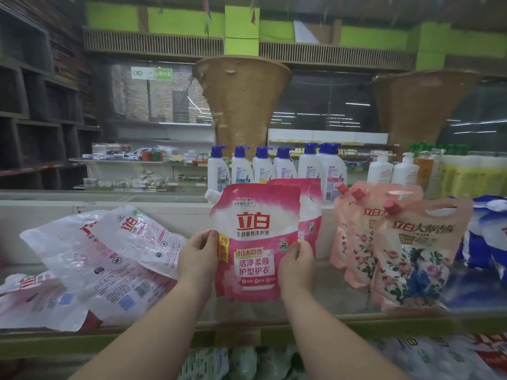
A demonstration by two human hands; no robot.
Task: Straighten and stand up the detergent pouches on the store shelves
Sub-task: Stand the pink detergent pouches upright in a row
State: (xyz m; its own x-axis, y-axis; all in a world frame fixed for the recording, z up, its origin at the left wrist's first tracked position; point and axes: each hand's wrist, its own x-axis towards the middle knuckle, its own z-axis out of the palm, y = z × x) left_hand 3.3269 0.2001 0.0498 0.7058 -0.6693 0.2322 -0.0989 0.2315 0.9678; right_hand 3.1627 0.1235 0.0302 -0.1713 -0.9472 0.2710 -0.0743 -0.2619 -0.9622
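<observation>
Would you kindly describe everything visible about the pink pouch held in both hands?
The pink detergent pouch is glossy soft plastic, pink with a white band and red logo, with a white spout cap at its top left corner. It stands upright, facing the camera, above the shelf. The left hand and right hand pinch its side edges. Another pink pouch stands directly behind.

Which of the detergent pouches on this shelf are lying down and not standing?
The white-backed pouches at the far left lie flat, back side up. The pink pouch held by both hands and the floral peach pouches on the right stand upright.
</observation>
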